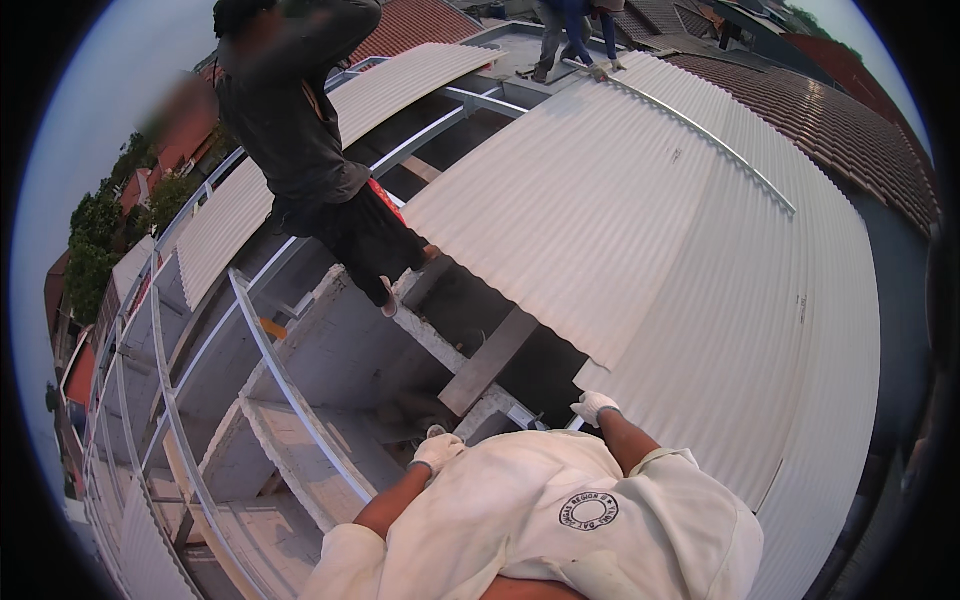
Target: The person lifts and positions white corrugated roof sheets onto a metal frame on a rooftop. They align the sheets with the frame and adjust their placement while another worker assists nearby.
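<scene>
My left hand [438, 452], in a white glove, is curled closed beside the rough top of a block wall [492, 410]. What lies inside its fingers, if anything, is hidden. My right hand [596, 406], also gloved, is closed at the lower corner of a pale corrugated roofing sheet [690, 420]; whether it grips that edge or a thing below cannot be made out. Between my hands and beyond them lies a dark gap, crossed by a flat grey plank [488, 362]. A silver metal bar [580, 424] shows just below my right hand.
A co-worker in dark clothes [310, 150] stands on the wall top at left, arms raised. Further off, other workers [575, 35] stand by a long metal bar [700, 135] lying on the sheets. Open metal framing [290, 385] spans block-walled rooms at left. Tiled roofs [800, 100] adjoin at right.
</scene>
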The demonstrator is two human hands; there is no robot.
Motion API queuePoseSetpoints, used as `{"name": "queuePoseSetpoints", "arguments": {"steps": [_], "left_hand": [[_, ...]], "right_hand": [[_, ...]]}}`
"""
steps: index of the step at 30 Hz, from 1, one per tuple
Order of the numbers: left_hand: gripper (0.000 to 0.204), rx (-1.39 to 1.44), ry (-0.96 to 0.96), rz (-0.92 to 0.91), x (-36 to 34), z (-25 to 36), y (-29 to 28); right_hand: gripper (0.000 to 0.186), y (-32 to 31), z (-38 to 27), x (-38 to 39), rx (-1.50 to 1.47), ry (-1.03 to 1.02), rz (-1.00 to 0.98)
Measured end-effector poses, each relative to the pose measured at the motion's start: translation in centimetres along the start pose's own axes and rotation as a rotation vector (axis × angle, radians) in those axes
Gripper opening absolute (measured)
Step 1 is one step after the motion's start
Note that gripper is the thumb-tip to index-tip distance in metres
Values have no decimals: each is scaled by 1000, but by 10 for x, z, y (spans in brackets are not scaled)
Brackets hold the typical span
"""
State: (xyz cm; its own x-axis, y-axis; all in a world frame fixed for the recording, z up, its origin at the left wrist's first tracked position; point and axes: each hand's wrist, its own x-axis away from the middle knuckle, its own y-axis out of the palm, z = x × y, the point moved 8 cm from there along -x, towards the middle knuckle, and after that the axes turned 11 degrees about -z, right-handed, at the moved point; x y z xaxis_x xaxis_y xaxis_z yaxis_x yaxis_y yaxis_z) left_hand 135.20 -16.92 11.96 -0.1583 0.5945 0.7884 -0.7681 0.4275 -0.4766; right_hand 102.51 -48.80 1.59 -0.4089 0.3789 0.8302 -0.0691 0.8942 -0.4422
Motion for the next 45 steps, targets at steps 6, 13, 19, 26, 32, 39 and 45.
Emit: {"name": "queuePoseSetpoints", "arguments": {"steps": [6, 13, 19, 26, 32, 39, 45], "left_hand": [[48, 183, -265, 109, 9, -87, 12], [56, 320, -393, 190, -6, -134, 72], [53, 56, -204, 19, -27, -112, 50], [51, -304, -104, -92, -55, -117, 49], [59, 60, -252, 6, -38, -112, 32], [60, 8, -239, -23, -52, -122, 27], [60, 7, -244, -26, -56, -124, 28]], "right_hand": [[62, -14, -22, -20, 82, -42, -17], [63, -25, -64, -11, 55, -32, -73], [61, -25, -63, -23, 89, -70, -10], [56, -24, -57, -14, 25, -38, -40], [56, -14, -34, -12, -28, 27, -86], [56, -8, -21, -6, -69, 21, -70], [57, -11, -18, 3, -86, 38, -52]]}}
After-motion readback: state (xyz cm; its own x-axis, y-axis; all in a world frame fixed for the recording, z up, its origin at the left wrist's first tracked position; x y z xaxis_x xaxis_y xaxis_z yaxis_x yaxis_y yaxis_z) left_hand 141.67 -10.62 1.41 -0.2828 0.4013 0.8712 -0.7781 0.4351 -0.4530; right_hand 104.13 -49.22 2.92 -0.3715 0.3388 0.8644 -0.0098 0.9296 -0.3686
